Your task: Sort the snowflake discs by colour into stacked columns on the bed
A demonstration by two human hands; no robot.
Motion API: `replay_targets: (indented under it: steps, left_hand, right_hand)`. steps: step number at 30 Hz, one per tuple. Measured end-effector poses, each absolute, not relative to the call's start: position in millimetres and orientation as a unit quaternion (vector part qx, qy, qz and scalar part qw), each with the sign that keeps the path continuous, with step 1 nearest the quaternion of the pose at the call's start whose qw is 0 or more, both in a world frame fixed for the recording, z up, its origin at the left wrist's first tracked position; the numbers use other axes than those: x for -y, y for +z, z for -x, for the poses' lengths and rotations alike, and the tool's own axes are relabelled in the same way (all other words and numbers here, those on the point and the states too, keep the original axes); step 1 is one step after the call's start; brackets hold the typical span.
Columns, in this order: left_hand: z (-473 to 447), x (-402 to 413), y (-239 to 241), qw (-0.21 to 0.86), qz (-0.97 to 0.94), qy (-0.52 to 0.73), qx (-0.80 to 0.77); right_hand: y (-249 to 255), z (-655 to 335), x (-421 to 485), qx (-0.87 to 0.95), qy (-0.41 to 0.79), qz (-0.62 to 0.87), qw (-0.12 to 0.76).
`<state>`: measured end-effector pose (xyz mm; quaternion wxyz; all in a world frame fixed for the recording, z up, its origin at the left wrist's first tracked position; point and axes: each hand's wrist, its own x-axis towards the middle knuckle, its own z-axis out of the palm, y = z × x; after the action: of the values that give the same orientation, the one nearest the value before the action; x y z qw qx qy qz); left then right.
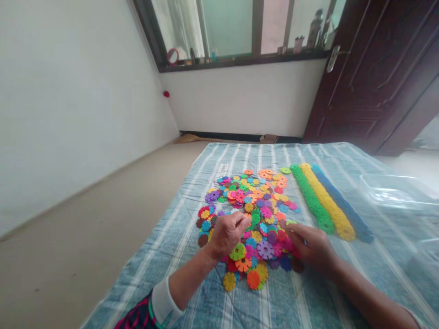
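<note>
Both hands at a loose pile of discs (265,250) on a striped cloth (164,260).
The round discs lie mostly flat, without a long axis; the pile stretches from near to far. The left hand (226,233) is curled over it, hiding some; the right hand (313,246) has its fingers bent at the right edge. I cannot tell whether either grips a disc. Right of the pile, green (310,197), yellow (325,201) and blue rows (341,203) slant from far left to near right, before a clear tub (398,189).
</note>
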<state>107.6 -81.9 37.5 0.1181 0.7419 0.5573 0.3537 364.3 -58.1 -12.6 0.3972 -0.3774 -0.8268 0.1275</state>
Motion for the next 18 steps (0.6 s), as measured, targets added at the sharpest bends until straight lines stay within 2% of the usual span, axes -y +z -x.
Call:
replay_targets:
  steps: [11,15,18]
  left_hand:
    - [-137,102,40,0.068,-0.852,0.334,-0.396]
    - [-142,104,38,0.043,-0.865,0.335,-0.370]
    - [-142,103,37,0.037,-0.863,0.352,-0.360]
  right_hand:
    - [9,-336,78,0.863,0.143,0.307,0.375]
    - [16,-336,82,0.872,0.164,0.317,0.334]
    - [35,-347,76,0.889,0.192,0.322,0.263]
